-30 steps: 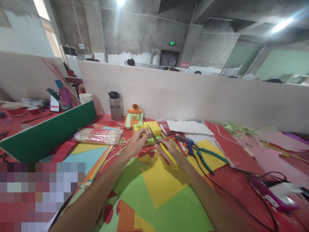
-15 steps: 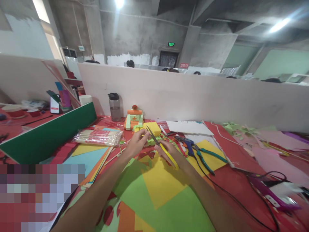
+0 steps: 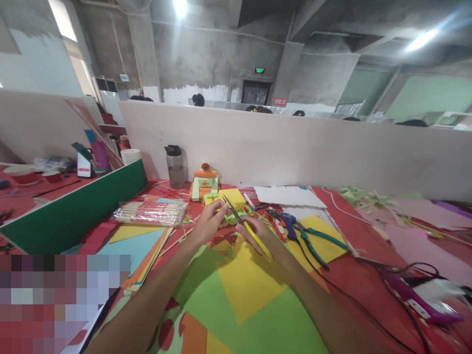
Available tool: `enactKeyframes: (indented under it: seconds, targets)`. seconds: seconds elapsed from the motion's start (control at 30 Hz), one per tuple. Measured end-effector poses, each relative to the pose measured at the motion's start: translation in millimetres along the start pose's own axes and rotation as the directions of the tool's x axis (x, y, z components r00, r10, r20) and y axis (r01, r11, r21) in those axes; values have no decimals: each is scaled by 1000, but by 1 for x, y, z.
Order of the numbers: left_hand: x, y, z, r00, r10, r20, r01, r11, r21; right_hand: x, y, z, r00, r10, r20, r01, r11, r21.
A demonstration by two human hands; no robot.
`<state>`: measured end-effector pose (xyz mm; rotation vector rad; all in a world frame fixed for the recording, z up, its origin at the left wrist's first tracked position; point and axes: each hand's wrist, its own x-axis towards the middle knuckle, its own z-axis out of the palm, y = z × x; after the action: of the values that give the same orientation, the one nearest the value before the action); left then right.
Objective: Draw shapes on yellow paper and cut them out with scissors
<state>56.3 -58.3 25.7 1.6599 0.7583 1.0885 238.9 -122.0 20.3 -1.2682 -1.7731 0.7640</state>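
Observation:
Yellow-handled scissors [image 3: 258, 242] are in my right hand [image 3: 261, 231], its fingers closed around the handles. Their dark blades point up and to the left, toward the fingertips of my left hand [image 3: 209, 222]. Those fingers are pinched together; whatever lies between them is too small or hidden to make out. Below both hands lie a yellow paper sheet [image 3: 245, 285] and a larger green paper sheet [image 3: 287, 324]. Green paper scraps [image 3: 254, 215] are scattered just behind the scissors. Beyond my left hand stands an orange and pale green paper model [image 3: 205, 184] with a star on its front.
A plastic-wrapped bundle of sticks [image 3: 150, 212] and coloured sheets [image 3: 134, 246] lie left, before a green board [image 3: 81, 201]. A water bottle [image 3: 175, 167] stands by the white partition [image 3: 295, 147]. Right are a blue glue gun [image 3: 291, 231], green-handled pliers [image 3: 313, 246] and a black cable [image 3: 350, 297].
The view has tilted up slightly, so the scene sits a little lower. Both hands and the scissors keep nearly the same position.

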Motion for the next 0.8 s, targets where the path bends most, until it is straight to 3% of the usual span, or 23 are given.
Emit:
enactKeyframes:
  seconds: [0.17, 0.57, 0.8]
  targets:
    - [2, -5, 1, 1000, -3, 7, 4, 999, -36, 3, 3, 1, 999, -43, -13, 43, 999, 26]
    - [4, -17, 3, 1000, 0, 25, 1, 999, -49, -7, -15, 2, 995, 32, -98, -27, 998, 52]
    - [3, -11, 3, 1000, 13, 27, -11, 999, -45, 0, -9, -3, 996, 90, 3, -90, 992, 90]
